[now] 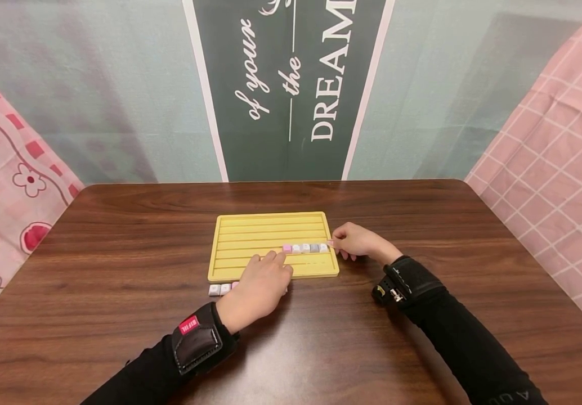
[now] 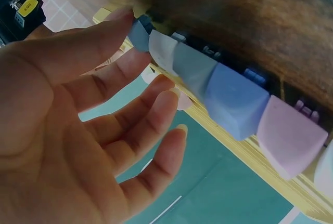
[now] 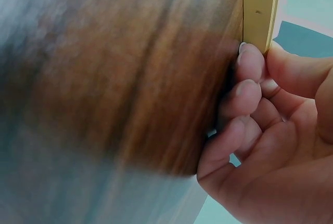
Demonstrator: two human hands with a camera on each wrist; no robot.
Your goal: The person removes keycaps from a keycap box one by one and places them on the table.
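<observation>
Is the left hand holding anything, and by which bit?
Yes, the left hand seems to pinch a blue-grey keycap by its sides, between thumb and fingertip.

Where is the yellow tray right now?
In the head view, the yellow tray lies near the middle of the table, with the left hand across its near edge and the right hand at its right edge.

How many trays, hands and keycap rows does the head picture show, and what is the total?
Tray: 1
Hands: 2, the left hand and the right hand
Keycap rows: 2, the tray row and the front row, partly hidden by the left hand
Total: 5
</observation>
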